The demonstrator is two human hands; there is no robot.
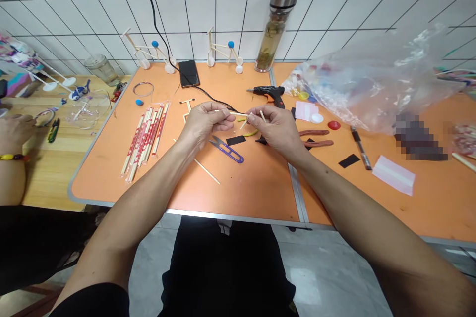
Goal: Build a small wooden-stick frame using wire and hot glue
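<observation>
1. Left hand point(206, 121): fingers and thumb closed, pinching one end of a thin wooden stick point(234, 113), held above the bench, just clear of its surface
2. Right hand point(275, 129): fingertips closed on the other end of the same stick and also gripping a short wooden stick point(263, 116) that points upward; the two hands are close together, almost meeting at the fingertips
3. Under the hands: purple-handled thread snips point(226, 151), a black foam strip point(236, 140), and a loose wooden skewer point(206, 171) lying on the orange bench point(238, 193)
4. Left of the hands: a bundle of paper-wrapped chopsticks point(145, 141) and a small wooden stick frame point(186, 109)
5. Right of the hands: a black hot glue gun point(266, 94), red-handled pliers point(316, 136), and a large clear plastic bag point(372, 79)
6. Rear of the bench: two stick-built model bicycles point(223, 49), a black phone point(189, 73), and a steel-capped glass bottle point(277, 29)
7. Far left, at a separate wooden table point(48, 183): a co-worker's hand point(15, 133) with a beaded bracelet point(13, 157)
</observation>
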